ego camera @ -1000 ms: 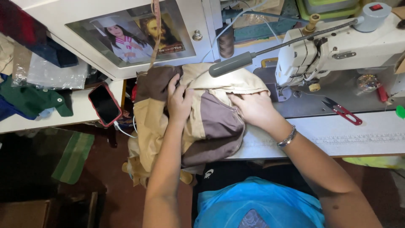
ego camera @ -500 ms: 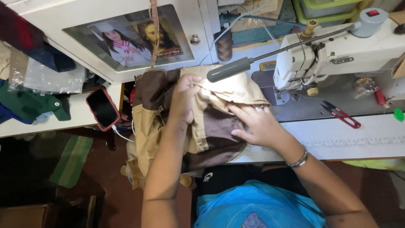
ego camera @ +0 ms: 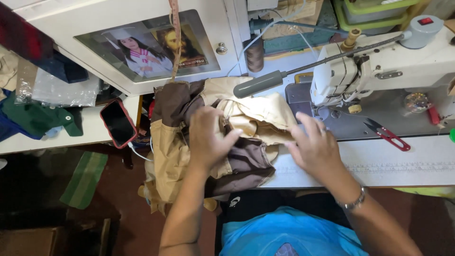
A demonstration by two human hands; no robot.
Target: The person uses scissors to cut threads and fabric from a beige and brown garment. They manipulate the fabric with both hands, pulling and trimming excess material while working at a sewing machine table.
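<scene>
The garment point(ego camera: 222, 142), a bundle of tan and brown fabric, lies on the white desk point(ego camera: 393, 166) to the left of the sewing machine point(ego camera: 379, 76), with its left portion hanging over the near edge toward the floor. The left hand point(ego camera: 208, 137) rests flat on the middle of the bundle, fingers spread and open, pressing the cloth rather than pinching it. The right hand point(ego camera: 315, 149) sits at the bundle's right edge, fingers likewise apart, touching the tan layer where it meets the desk. As a judgement, the work stands at a positioning stage: the fabric is gathered beside the machine but no part of it appears fed under the needle area, so seam alignment and stitching remain. The red-handled snips point(ego camera: 386, 134) lie untouched to the right, well apart from both hands. The needle and presser foot are hidden behind the grey lamp head point(ego camera: 258, 84) and machine body. The garment's type, its seams and any stitching already present cannot be made out among the folds. The lower hanging portion is in shadow.
</scene>
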